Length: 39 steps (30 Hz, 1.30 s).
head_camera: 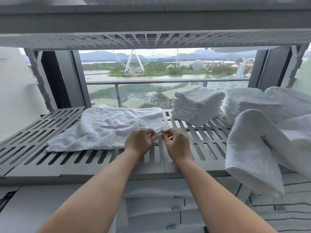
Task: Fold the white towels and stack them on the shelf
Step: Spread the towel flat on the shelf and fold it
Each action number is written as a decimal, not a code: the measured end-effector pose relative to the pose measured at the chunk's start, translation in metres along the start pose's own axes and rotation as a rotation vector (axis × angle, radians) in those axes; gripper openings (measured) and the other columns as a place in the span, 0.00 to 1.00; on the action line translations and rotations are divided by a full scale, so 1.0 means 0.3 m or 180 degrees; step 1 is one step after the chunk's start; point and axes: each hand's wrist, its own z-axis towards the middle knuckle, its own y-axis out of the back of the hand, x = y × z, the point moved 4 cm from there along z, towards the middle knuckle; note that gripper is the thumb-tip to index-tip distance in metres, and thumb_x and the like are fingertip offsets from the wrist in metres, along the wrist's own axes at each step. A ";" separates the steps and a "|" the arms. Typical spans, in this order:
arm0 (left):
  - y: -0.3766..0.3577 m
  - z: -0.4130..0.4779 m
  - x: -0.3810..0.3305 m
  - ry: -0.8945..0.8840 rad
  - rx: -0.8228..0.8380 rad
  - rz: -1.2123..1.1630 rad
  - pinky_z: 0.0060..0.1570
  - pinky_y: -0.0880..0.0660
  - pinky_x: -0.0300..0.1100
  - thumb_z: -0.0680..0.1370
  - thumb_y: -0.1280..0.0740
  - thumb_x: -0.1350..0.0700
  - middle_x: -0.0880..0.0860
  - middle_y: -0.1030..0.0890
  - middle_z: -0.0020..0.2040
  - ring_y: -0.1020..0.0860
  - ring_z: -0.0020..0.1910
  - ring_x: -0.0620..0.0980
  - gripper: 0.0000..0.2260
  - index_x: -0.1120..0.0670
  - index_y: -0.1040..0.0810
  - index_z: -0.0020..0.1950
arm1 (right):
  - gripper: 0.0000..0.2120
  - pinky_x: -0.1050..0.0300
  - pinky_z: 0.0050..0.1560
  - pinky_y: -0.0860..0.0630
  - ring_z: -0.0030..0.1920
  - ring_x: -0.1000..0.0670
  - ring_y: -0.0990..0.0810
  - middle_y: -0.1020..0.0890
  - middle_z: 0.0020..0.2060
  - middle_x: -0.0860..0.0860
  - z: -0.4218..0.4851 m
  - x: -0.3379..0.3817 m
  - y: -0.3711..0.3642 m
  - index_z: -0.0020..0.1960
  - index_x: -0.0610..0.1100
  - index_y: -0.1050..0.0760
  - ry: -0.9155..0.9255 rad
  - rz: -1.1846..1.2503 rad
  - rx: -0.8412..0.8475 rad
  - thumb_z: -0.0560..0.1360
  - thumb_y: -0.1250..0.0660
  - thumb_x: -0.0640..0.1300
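Observation:
A white towel lies spread and rumpled on the grey slatted shelf, left of centre. At its near right corner both hands pinch the small white edge or label between their fingertips. My left hand holds it from the left, my right hand from the right. A neat stack of folded white towels stands on the shelf behind and to the right of my hands.
Loose unfolded white towels are heaped at the right and hang over the shelf's front edge. Another slatted shelf runs close overhead. Behind is a window with a balcony rail. Folded white linen lies below the shelf.

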 end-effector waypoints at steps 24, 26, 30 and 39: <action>-0.032 -0.013 -0.007 -0.0494 0.0070 0.0637 0.40 0.27 0.43 0.81 0.41 0.45 0.47 0.15 0.52 0.18 0.49 0.52 0.12 0.44 0.21 0.59 | 0.04 0.60 0.42 0.29 0.40 0.51 0.20 0.16 0.39 0.52 0.008 0.000 -0.010 0.46 0.46 0.18 0.0234 -0.0104 -0.0037 0.77 0.31 0.41; -0.046 -0.011 -0.019 -0.0610 0.0084 0.0921 0.42 0.25 0.45 0.83 0.45 0.39 0.46 0.17 0.54 0.18 0.52 0.51 0.17 0.45 0.21 0.57 | 0.03 0.56 0.46 0.23 0.41 0.51 0.20 0.17 0.41 0.51 0.011 -0.003 -0.014 0.47 0.45 0.18 0.0226 0.0001 -0.0002 0.76 0.31 0.41; -0.067 -0.008 -0.036 -0.0692 -0.0007 0.1122 0.39 0.29 0.44 0.84 0.50 0.39 0.47 0.18 0.51 0.19 0.51 0.52 0.20 0.48 0.23 0.52 | 0.03 0.47 0.46 0.18 0.42 0.47 0.18 0.20 0.43 0.49 0.013 -0.016 -0.016 0.47 0.43 0.16 0.0101 0.0296 0.0046 0.75 0.29 0.39; -0.088 -0.001 -0.022 -0.0540 0.0177 0.0912 0.44 0.26 0.47 0.82 0.51 0.38 0.51 0.20 0.50 0.22 0.56 0.54 0.23 0.50 0.21 0.52 | 0.17 0.58 0.58 0.27 0.55 0.45 0.19 0.17 0.56 0.44 0.008 -0.001 -0.047 0.62 0.42 0.21 0.0331 -0.0232 0.0408 0.75 0.35 0.35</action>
